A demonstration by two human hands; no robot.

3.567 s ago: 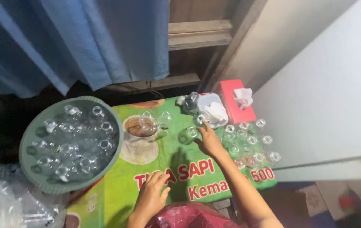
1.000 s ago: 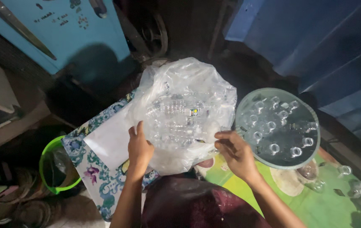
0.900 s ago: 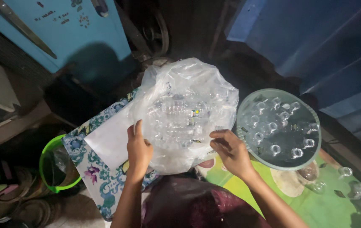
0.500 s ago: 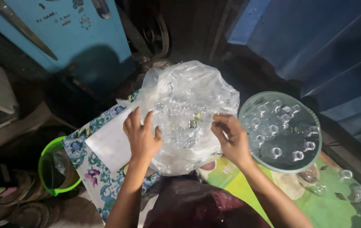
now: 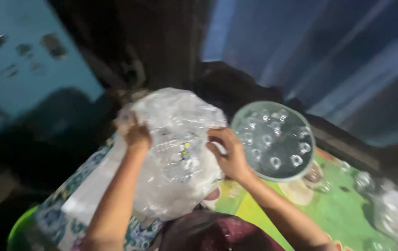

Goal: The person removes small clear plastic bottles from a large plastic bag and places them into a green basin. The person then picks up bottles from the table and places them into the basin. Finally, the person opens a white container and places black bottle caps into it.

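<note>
1. Landmark: a large clear plastic bag [image 5: 175, 153], crinkled and glossy, bulging in a rounded heap. It lies on a cloth-covered surface directly in front of the person. Faint ribbed, transparent shapes show through the film; the frame is motion-blurred, so what is inside cannot be told.
2. Left hand [image 5: 136, 135]: pressed on the bag's upper left shoulder, fingers curled down into the film, gripping a fold of it. The forearm runs down along the bag's left flank.
3. Right hand [image 5: 229, 155]: on the bag's right edge, fingers bent inward and pinching the plastic there, the thumb side towards the bag's middle.
4. Just right of the bag, touching or nearly touching the right hand: a round, pale green tray [image 5: 273, 139] with a shallow rim, holding many small clear glass cups, each showing as a bright ring.
5. Under the bag's lower left: a floral patterned cloth [image 5: 64, 218], blue and white, matte.
6. Lower right of the bag: a glossy green printed mat [image 5: 348, 218], smooth, with a few more small clear glasses [image 5: 361, 181] standing on it.
7. Below the bag: dark maroon fabric [image 5: 217, 234], soft-looking.
</note>
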